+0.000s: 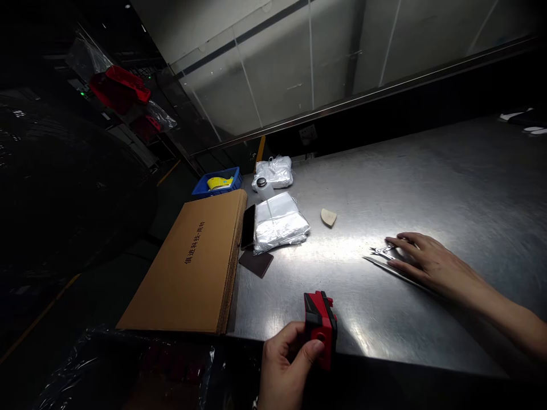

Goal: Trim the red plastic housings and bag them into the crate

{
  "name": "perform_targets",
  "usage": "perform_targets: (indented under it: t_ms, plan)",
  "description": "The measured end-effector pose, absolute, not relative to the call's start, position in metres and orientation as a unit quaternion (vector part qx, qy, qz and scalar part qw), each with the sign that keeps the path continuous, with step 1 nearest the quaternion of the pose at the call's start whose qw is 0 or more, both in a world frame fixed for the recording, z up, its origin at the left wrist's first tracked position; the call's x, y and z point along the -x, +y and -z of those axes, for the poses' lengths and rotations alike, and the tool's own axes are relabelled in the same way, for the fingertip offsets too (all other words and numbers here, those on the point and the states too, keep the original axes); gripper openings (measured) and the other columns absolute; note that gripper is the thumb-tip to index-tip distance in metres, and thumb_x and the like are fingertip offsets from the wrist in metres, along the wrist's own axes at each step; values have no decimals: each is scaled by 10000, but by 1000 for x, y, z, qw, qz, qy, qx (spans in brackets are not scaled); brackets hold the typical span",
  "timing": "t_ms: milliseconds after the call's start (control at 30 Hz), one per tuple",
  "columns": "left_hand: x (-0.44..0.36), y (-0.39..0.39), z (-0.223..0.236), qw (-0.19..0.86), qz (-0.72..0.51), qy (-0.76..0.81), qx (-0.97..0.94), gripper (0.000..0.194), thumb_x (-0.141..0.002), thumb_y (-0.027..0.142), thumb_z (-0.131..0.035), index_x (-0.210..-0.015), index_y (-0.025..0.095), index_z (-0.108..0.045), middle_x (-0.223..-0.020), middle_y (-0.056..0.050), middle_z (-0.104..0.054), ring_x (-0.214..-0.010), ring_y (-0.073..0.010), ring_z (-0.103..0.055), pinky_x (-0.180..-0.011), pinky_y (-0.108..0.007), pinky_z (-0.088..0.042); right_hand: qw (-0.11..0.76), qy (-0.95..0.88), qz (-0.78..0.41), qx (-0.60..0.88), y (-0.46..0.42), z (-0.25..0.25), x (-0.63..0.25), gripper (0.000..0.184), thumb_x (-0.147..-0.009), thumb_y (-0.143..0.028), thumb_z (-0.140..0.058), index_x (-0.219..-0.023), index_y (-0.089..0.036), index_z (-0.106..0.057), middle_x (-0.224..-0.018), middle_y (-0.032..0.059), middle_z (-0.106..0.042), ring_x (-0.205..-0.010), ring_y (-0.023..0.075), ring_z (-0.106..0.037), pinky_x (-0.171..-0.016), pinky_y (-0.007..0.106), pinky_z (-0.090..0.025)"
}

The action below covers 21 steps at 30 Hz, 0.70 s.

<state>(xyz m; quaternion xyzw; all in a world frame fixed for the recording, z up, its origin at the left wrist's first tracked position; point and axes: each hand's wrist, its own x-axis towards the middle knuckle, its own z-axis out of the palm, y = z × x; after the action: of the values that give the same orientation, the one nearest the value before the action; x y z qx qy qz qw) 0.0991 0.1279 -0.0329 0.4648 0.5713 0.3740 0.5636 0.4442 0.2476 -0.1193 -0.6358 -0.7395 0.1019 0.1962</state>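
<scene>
At a steel bench [427, 182] by a glass wall [273, 74], the left hand [284, 364] grips a red block [321, 327]. The open right hand [431, 265] rests on metal tools [382, 252].

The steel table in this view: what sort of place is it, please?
Probably a packing or assembly station in a factory or warehouse: a stainless steel workbench, a flat corrugated carton, and shiny plastic-wrapped packs beside a blue plastic bin.

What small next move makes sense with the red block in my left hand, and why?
Probably bring the red-and-black block toward the long metal blade: your right hand rests on that blade on the steel table, and your left hand holds the block at the table edge.
</scene>
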Motion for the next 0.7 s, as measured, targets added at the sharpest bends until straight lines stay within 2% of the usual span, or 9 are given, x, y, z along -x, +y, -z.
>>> perform_targets:
  t_ms: [133, 200, 267, 367, 433, 533, 700]
  plan:
    - [-98, 127, 33, 566, -379, 576, -452, 228, -820, 400, -728, -863, 179, -765, -790, -22, -722, -767, -184, -604, -716, -240, -449, 210, -733, -49, 645, 253, 110, -448, 786, -915, -718, -284, -1209, -105, -679, -1123, 247, -674, -1029, 419, -646, -863, 545, -516]
    - [-97, 127, 33, 563, -381, 577, -452, 228, -822, 399, -727, -854, 177, -765, -781, -22, -720, -763, -184, -603, -714, -240, -450, 235, -709, -17, 665, 251, 99, -448, 786, -961, -672, -180, -1194, -100, -666, -1040, 241, -689, -989, 410, -668, -762, 506, -526]
    - [-97, 127, 33, 558, -380, 578, -458, 230, -827, 402, -723, -855, 178, -769, -775, -21, -723, -753, -185, -606, -703, -241, -449, 265, -683, 0, 680, 243, 85, -443, 702, -997, -607, -152, -1180, -137, -641, -976, 214, -709, -886, 370, -707, -609, 431, -522]
    - [-96, 127, 32, 548, -376, 580, -472, 226, -839, 396, -712, -882, 186, -783, -813, -28, -749, -762, -194, -624, -700, -250, -447, 292, -691, -27, 661, 217, 62, -421, 473, -1019, -548, -286, -1124, -220, -610, -865, 124, -752, -647, 255, -723, -457, 316, -501]
    - [-96, 127, 32, 542, -373, 582, -478, 213, -842, 383, -709, -893, 193, -789, -840, -30, -762, -779, -200, -636, -712, -250, -453, 295, -738, -72, 603, 193, 48, -399, 394, -973, -583, -439, -1114, -254, -604, -837, 67, -760, -620, 214, -729, -471, 282, -543]
    - [-95, 128, 30, 544, -363, 585, -480, 197, -845, 371, -710, -887, 195, -789, -828, -28, -765, -784, -198, -641, -722, -240, -465, 284, -821, -100, 485, 160, 37, -370, 363, -901, -482, -630, -1189, -262, -603, -976, 52, -760, -797, 232, -748, -624, 310, -603]
    - [-93, 128, 25, 559, -358, 572, -482, 197, -863, 362, -701, -939, 202, -788, -900, -38, -787, -854, -218, -671, -782, -252, -496, 225, -864, -61, 447, 139, 37, -356, 431, -954, -358, -562, -1377, -278, -552, -1050, 47, -731, -872, 212, -712, -670, 309, -580]
